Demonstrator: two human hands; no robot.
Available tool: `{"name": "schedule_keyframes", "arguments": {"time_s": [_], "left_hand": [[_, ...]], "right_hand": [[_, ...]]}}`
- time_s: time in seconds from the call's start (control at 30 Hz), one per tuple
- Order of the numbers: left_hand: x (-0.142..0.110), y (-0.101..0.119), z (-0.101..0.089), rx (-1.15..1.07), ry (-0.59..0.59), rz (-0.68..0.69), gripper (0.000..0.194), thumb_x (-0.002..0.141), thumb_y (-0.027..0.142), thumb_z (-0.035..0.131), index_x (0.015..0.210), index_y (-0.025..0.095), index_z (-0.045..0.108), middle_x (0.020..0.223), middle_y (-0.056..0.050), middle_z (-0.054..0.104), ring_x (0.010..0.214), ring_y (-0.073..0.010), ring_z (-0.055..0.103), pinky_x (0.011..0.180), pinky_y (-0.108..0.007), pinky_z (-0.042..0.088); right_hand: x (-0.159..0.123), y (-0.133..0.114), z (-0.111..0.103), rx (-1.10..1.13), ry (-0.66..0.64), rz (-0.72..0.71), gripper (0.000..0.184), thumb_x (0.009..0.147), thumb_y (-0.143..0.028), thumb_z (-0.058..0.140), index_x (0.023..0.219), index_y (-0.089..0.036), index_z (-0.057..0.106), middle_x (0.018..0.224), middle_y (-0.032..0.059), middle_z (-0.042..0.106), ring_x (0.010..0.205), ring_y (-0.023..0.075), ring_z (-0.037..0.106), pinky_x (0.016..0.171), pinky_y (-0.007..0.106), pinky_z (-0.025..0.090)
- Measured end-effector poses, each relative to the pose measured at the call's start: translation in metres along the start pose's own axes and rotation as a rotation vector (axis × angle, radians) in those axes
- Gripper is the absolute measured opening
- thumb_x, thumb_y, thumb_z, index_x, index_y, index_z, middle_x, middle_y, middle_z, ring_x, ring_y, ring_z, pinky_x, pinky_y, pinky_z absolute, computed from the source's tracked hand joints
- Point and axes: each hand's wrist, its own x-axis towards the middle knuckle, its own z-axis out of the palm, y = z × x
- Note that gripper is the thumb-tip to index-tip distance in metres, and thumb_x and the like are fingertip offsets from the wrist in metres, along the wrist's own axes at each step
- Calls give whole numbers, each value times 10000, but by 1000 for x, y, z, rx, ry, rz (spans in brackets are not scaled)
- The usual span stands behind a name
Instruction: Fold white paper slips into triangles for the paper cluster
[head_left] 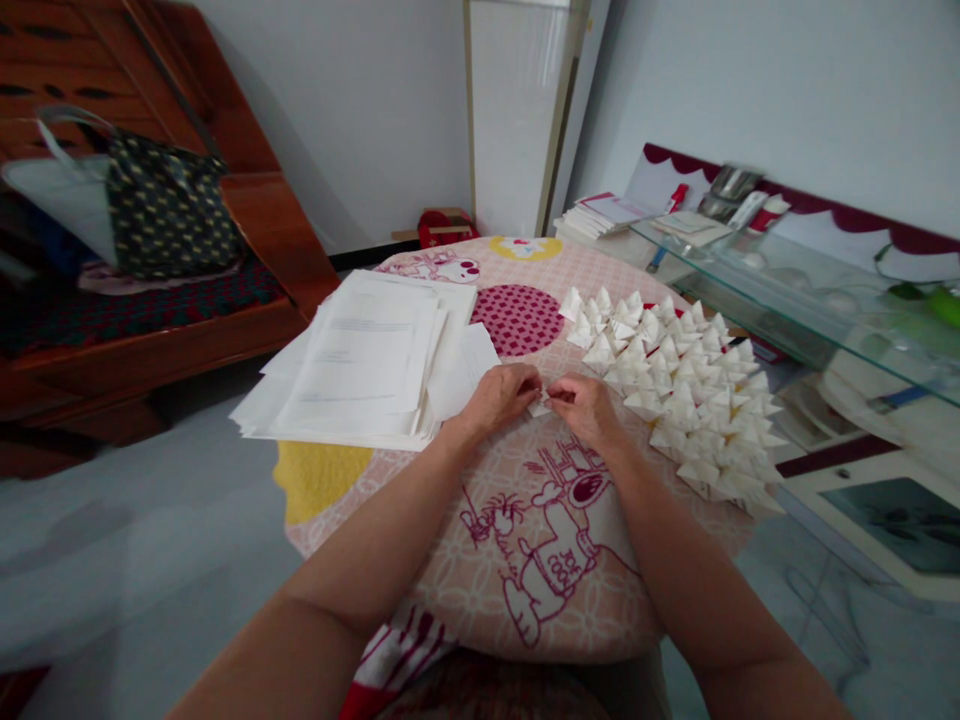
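Between my two hands is a small folded piece of white paper (538,408), partly hidden by my fingers. My left hand (504,392) pinches its left side, and the fingers of my right hand (582,404) are closed on its right side. Just beyond my left hand lies a loose white sheet (469,368). A thick stack of paper (360,365), some of it printed, spreads to the left. Many pointed folded-paper pieces (675,380) stand in rows to the right of my right hand.
A patterned pink cloth (555,560) covers the round table. Close on the right is a glass-topped stand (810,300) with papers, a red bottle (676,198) and metal containers. A wooden bench (277,240) at left holds bags (169,205). A red object (444,228) sits by the wall.
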Motion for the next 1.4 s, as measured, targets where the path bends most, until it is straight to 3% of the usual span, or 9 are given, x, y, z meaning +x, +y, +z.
{"name": "schedule_keyframes", "arguments": {"time_s": [0.2,0.5,0.67,0.8,1.0,1.23,1.4], "left_hand": [[-2,-1,-4,-73,9,-14,83,783,108,647,803,152,715,736,-18,687,663,-136,581,671,-255,425],[-2,-1,-10,-80,0,-37,101,758,100,630,766,155,713,732,-8,699,656,-123,588,660,-242,430],[-3,2,-14,-117,-1,-68,115,748,95,611,756,158,707,715,-1,700,650,-117,602,655,-231,451],[-4,2,-17,-246,6,-124,86,742,118,624,734,154,701,696,-3,700,654,-118,625,640,-215,469],[-3,-4,-18,-617,145,-164,106,721,236,730,742,135,704,711,-32,705,644,-125,631,631,-237,508],[-2,-2,-25,-909,314,-201,211,658,270,839,742,131,705,814,-52,744,732,-137,668,723,-277,557],[-1,0,-24,-955,326,-184,207,642,254,853,723,133,706,812,-48,747,742,-133,666,737,-270,540]], "right_hand": [[0,-7,4,-80,-24,-54,66,828,-160,727,791,-214,737,815,44,719,756,191,635,715,320,471],[1,-7,0,-70,11,-72,120,815,-141,685,722,-215,706,773,36,714,720,178,616,694,304,461],[1,-9,-5,-3,50,-7,108,758,-145,652,667,-204,660,694,17,690,656,161,602,640,280,452],[0,-5,-5,185,85,115,32,706,-200,652,673,-203,654,633,-2,668,600,154,605,565,256,449],[2,0,-2,500,203,279,107,658,-294,701,703,-205,663,568,6,670,506,192,638,453,270,465],[2,-1,-5,438,337,191,78,671,-279,682,696,-206,666,620,6,680,558,167,616,523,274,471],[2,-2,-6,410,314,101,102,664,-283,698,719,-198,685,864,54,768,712,190,666,645,307,513]]}}
